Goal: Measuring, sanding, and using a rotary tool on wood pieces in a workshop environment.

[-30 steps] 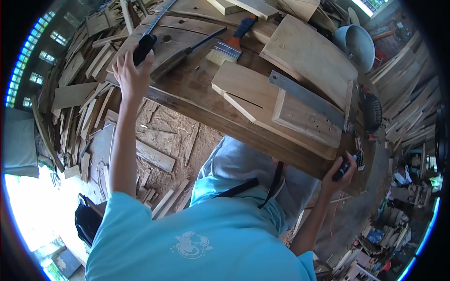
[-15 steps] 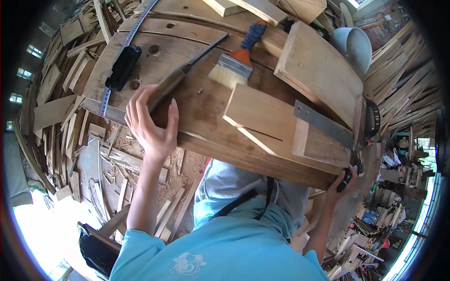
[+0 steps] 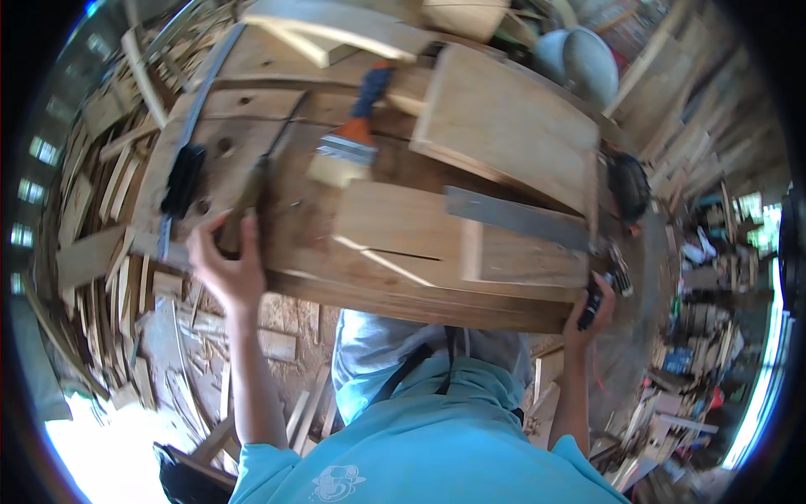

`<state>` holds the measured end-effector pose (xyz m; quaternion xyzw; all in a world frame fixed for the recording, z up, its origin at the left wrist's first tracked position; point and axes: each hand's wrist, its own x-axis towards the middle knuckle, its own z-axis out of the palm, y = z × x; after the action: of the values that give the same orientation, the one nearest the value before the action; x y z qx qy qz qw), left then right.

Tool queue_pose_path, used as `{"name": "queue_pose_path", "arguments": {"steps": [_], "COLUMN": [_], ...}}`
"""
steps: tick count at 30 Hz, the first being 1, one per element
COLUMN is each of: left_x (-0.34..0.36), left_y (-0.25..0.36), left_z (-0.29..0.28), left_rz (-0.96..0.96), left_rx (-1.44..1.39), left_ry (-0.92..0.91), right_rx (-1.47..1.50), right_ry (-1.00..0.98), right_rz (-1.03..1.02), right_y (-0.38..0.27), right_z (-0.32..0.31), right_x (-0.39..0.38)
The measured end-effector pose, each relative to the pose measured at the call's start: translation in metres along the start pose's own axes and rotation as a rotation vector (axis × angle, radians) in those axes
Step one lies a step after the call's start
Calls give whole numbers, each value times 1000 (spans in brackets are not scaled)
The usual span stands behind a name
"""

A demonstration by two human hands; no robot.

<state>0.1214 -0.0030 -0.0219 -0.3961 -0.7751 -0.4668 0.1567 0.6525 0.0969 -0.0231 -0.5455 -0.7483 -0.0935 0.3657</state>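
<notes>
My left hand (image 3: 228,260) is at the front left edge of a wooden workbench (image 3: 302,244), its fingers and thumb curled around the wooden handle of a chisel (image 3: 248,195). The chisel's narrow blade points away from me. At the front right corner, my right hand (image 3: 579,323) is closed on a small black tool (image 3: 591,304), mostly hidden by the fingers. Between the hands lie a slotted light board (image 3: 399,223) and a wooden block (image 3: 525,259) with a flat steel blade (image 3: 512,218) across it. A paintbrush (image 3: 351,151) with pale bristles rests behind the slotted board.
A thick panel (image 3: 508,126) lies behind the steel blade. At the left, a black object (image 3: 183,181) sits on a metal measuring strip (image 3: 201,109). A dark rounded object (image 3: 628,186) is at the right end. Beyond stands a pale bucket (image 3: 579,67); scrap wood (image 3: 96,244) covers the surroundings.
The whole view has shifted and turned, so the bench and tools appear further left and more level. Both hands keep their places at the chisel handle and the right corner.
</notes>
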Motion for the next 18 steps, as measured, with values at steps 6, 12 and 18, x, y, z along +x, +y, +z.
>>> {"name": "queue_pose_path", "arguments": {"steps": [6, 12, 18], "left_x": [24, -1, -15], "left_y": [-4, 90, 175], "left_z": [7, 2, 15], "left_rz": [24, 94, 308], "left_rx": [355, 115, -104], "left_ry": [-53, -86, -136], "right_rx": [53, 55, -70], "right_ry": [-202, -492, -507], "right_rz": [-49, -89, -149], "right_y": [-11, 2, 10], "right_z": [-21, -45, -29], "right_x": [29, 60, 94]}}
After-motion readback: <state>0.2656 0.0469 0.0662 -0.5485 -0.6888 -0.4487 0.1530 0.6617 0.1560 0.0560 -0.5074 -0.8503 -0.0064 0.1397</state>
